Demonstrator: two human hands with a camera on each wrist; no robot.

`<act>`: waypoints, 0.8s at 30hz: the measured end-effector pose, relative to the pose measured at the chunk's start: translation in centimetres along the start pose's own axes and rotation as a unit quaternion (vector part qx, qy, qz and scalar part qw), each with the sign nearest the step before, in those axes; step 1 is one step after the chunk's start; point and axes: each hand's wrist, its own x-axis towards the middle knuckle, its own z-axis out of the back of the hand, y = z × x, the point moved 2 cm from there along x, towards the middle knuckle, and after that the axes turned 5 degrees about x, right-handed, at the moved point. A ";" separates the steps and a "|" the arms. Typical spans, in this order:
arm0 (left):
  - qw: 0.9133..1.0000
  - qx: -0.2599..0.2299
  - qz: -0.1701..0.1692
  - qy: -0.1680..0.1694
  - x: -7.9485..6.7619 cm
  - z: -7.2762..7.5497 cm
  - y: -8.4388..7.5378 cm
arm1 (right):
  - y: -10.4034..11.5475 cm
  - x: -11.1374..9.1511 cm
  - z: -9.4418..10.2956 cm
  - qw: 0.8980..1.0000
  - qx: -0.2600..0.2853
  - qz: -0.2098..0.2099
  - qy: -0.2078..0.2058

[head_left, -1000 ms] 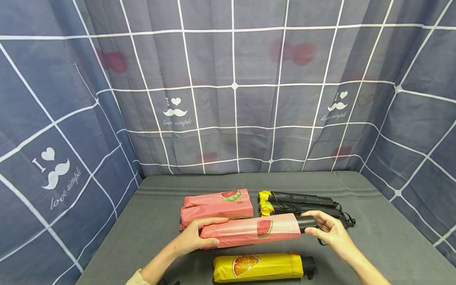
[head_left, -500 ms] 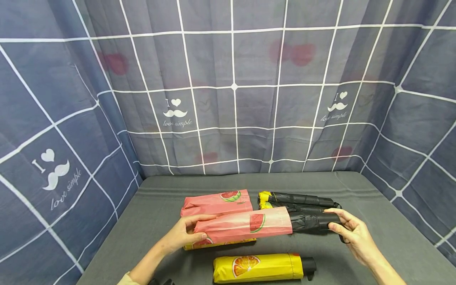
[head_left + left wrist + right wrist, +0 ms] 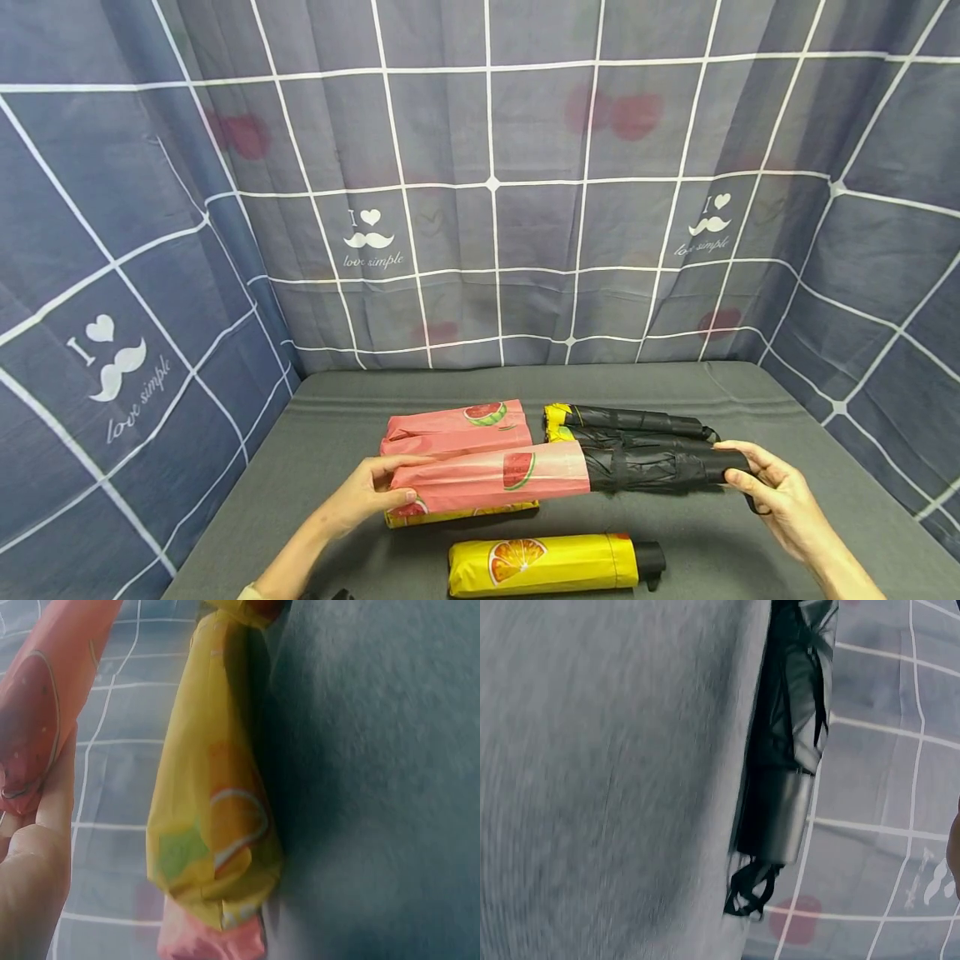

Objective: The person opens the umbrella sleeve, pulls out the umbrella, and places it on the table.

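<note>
Over the table, my left hand [image 3: 356,497] grips the closed end of a pink watermelon-print umbrella sleeve [image 3: 480,479]. From the sleeve's other end sticks a folded black umbrella [image 3: 656,467], its far end still inside. My right hand [image 3: 783,500] holds the umbrella's black handle, thumb in front, a wrist loop hanging below. In the left wrist view the pink sleeve [image 3: 52,697] slants above the left hand [image 3: 37,877]. Only a sliver of the right hand [image 3: 954,851] shows in the right wrist view.
Nearest lies a yellow orange-print covered umbrella [image 3: 551,565] with a black handle. Behind the held sleeve lie a pink sleeve [image 3: 457,427] and a partly hidden yellow sleeve [image 3: 487,511]. Bare black umbrellas [image 3: 637,418] with yellow ends lie back right. A checked curtain [image 3: 450,233] surrounds the table.
My hands have moved apart: the right one rightward with the handle, the left one leftward with the sleeve. Much more of the black umbrella now shows outside the sleeve.
</note>
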 end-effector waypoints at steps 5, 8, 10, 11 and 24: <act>1.000 0.008 0.003 -0.013 -0.9 0.7 0.1 | 0.1 -0.6 1.6 1.000 -0.004 -0.010 -0.010; 0.999 0.015 0.013 -0.028 -1.6 1.2 0.3 | 0.3 -1.1 2.4 1.000 -0.008 -0.013 -0.007; 0.999 0.018 0.017 -0.036 -1.9 1.5 0.4 | 0.4 -1.4 3.0 1.000 -0.012 -0.019 -0.010; 0.999 0.019 0.018 -0.039 -2.1 1.6 0.4 | 0.4 -1.6 3.3 1.000 -0.015 -0.022 -0.012; 0.998 0.038 0.050 -0.009 -3.1 1.3 2.0 | -1.3 -3.3 6.4 0.996 -0.061 -0.069 -0.010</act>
